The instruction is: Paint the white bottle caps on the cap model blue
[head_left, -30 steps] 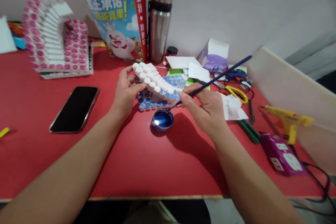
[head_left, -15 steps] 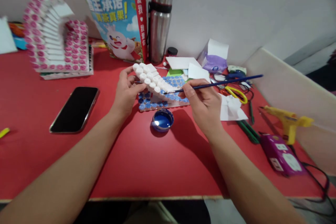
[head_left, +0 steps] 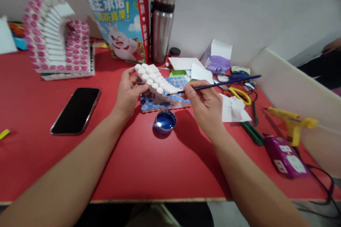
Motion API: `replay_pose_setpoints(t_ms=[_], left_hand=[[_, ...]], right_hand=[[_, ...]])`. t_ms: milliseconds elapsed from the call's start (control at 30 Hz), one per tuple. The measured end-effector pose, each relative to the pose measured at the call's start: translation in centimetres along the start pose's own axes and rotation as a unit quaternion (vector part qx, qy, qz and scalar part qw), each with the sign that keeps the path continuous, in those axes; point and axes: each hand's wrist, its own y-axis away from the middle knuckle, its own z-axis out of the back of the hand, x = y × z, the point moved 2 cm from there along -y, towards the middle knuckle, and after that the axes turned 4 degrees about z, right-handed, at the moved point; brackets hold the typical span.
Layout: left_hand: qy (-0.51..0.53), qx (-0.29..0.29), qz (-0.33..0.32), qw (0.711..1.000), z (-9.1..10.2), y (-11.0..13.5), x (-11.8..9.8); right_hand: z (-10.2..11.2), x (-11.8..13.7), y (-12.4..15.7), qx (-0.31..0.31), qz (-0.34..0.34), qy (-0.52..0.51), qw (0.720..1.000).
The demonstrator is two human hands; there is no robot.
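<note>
My left hand is closed on the raised left end of a handmade model covered in rows of small round discs. Its upper curve is white; the lower rows and the back are painted blue. In my right hand is a thin dark blue paintbrush, held like a pen. The brush tip meets the model's discs near the border of white and blue; exact contact is too small to tell. Just in front of the model stands a small open jar of blue paint.
Left are a phone and a pink-and-white model. Behind stand a printed bag and a steel flask. To the right lie yellow-handled scissors, a green cutter, a yellow glue gun and a purple box.
My right hand and the brush have shifted slightly, the brush's back end moving left. A person's arm has come into view at the far right edge. The left hand stays still.
</note>
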Motion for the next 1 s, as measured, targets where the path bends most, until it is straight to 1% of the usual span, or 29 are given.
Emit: replay_pose_setpoints(t_ms=[200, 400, 567, 667, 800, 1000], left_hand=[[-0.005, 0.006, -0.01, 1.0, 0.25, -0.19, 0.33], [-0.003, -0.007, -0.002, 1.0, 0.19, -0.12, 0.28], [-0.006, 0.007, -0.003, 1.0, 0.19, -0.03, 0.13], [-0.007, 0.006, -0.006, 1.0, 0.37, -0.12, 0.33], [-0.007, 0.005, -0.01, 1.0, 0.51, -0.24, 0.6], [-0.008, 0.0, -0.008, 1.0, 0.4, -0.17, 0.43]], right_hand=[[0.37, 0.04, -0.05, -0.014, -0.009, 0.012, 1.0], [-0.03, 0.28, 0.12, 0.003, 0.001, -0.002, 1.0], [0.04, 0.21, 0.12, -0.005, -0.008, 0.016, 1.0], [0.07, 0.12, 0.12, -0.011, -0.012, 0.022, 1.0], [-0.18, 0.3, 0.21, 0.003, -0.01, 0.006, 1.0], [-0.2, 0.37, 0.26, -0.013, -0.009, 0.004, 1.0]])
